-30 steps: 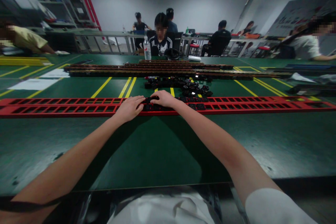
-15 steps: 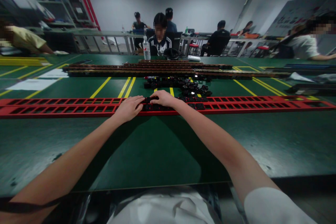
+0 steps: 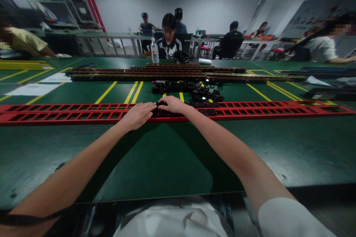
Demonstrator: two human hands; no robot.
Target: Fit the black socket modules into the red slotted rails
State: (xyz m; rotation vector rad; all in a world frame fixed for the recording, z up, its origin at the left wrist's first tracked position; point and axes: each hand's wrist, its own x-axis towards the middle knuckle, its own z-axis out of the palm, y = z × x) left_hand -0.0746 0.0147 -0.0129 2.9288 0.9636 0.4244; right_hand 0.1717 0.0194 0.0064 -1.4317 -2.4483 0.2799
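Observation:
Across the table in front of me lies a long red frame [image 3: 83, 117] with two rows of rectangular openings. Several black socket-like blocks [image 3: 211, 112] sit in its openings near the middle. My left hand [image 3: 139, 114] rests flat over the frame, fingers stretched out to the right and their tips touching the blocks. Just beside it, my right hand [image 3: 172, 104] curls over the same stretch, thumb and fingers closed on a black block in the far row. The palm and fingers hide most of that block.
Behind the frame is a pile of loose black parts [image 3: 204, 92]. Farther back lie long dark strips [image 3: 167, 75], white papers [image 3: 35, 89] and a plastic bottle [image 3: 155, 52]. A person [image 3: 169, 40] sits opposite; others work at both sides and behind.
My left hand has slid slightly right, its fingers straighter and nearer my right hand. My right hand stays almost in place, and the frame has not moved.

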